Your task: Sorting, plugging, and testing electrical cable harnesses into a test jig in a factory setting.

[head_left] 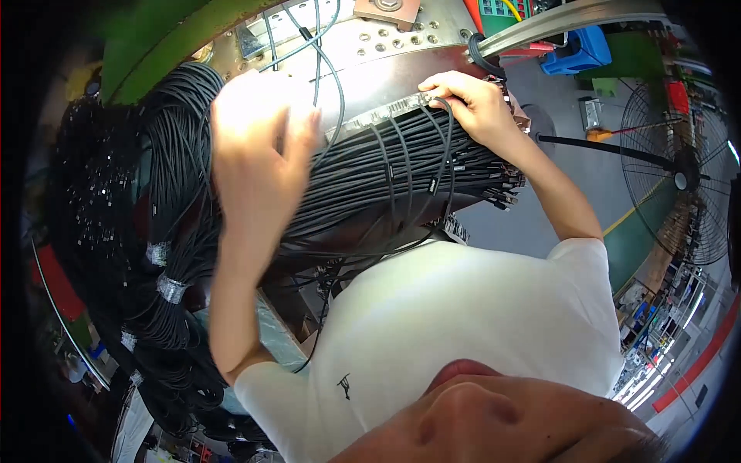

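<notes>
A pale, narrow strip (378,116) with a row of small slots or connectors runs along the metal bench. Several black cables (401,154) rise to it and loop down over a thick bundle of black cables (340,193). My right hand (480,108) is at the strip's right end, its thumb and fingers closed around the end of one black cable. Over the bundle's left part is my left hand (258,147), raised and smeared by motion. Whether its fingers hold anything is hidden by the blur.
Hanging cable bundles (185,116) crowd the left, some wrapped in silvery bands (170,289). Thin grey-blue cables (332,65) cross the perforated metal plate (378,38). A green machine part (147,46) overhangs the far left. Right stand a black fan (679,177) and a blue container (577,51).
</notes>
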A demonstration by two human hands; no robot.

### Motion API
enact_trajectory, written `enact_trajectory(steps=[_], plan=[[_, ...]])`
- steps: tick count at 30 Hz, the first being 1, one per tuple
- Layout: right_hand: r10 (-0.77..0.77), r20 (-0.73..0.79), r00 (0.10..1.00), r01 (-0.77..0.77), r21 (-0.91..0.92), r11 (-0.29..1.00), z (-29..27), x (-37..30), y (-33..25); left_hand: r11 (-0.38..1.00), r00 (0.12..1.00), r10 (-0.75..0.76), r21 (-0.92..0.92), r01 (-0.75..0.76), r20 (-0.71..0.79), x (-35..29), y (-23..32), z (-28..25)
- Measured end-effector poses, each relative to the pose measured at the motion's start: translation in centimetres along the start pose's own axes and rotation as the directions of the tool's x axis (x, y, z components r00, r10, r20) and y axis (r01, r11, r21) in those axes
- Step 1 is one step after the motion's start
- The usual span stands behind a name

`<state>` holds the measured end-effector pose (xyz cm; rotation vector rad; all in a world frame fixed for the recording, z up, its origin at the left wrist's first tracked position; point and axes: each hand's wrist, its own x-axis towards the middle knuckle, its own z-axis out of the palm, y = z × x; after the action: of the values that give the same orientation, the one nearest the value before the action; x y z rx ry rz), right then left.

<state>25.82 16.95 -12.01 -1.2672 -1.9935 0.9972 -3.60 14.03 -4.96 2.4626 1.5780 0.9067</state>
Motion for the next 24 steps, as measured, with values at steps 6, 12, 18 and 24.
enact_trajectory(steps=[6,12,18,24], plan=[[-0.136,0.247,0.959,0.146,-0.023,0.989,-2.6,3.4,-0.7,0.388,0.723,-0.411,-0.611,0.690,0.555,4.4,-13.2,5.0],[-0.158,-0.049,0.986,0.159,0.006,0.987,-1.1,13.5,-4.4,-0.384,0.751,-0.281,-0.787,0.483,0.598,6.5,-5.1,11.7],[-0.272,-0.116,0.955,0.243,-0.215,0.946,0.3,15.2,-2.1,-0.464,0.678,-0.218,-0.686,0.560,0.702,7.5,-4.6,10.0],[-0.381,-0.150,0.912,0.280,-0.451,0.848,1.5,16.5,0.5,-0.511,0.579,-0.235,-0.606,0.609,0.780,5.0,-4.2,8.1]])
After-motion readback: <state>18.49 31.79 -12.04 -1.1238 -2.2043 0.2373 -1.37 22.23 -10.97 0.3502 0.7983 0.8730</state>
